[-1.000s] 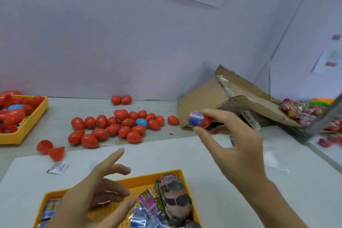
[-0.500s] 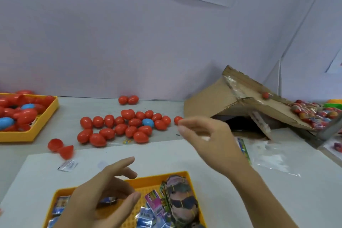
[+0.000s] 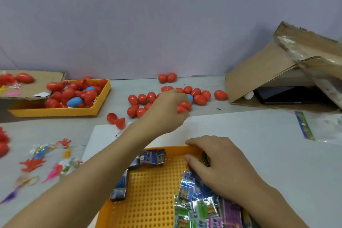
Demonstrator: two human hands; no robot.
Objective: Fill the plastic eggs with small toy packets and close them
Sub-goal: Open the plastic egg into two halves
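Left hand [image 3: 167, 110] grips red egg [image 3: 182, 109]; rt hand [image 3: 220, 164] in packets [image 3: 196, 203].

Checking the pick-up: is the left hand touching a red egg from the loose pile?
Touching. The head view shows the left hand with fingers curled round a red egg at the loose pile's edge.

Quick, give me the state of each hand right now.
Left hand: fingers curled round a red egg from the pile on the table.
Right hand: down in the yellow tray on the toy packets; grip cannot be told.
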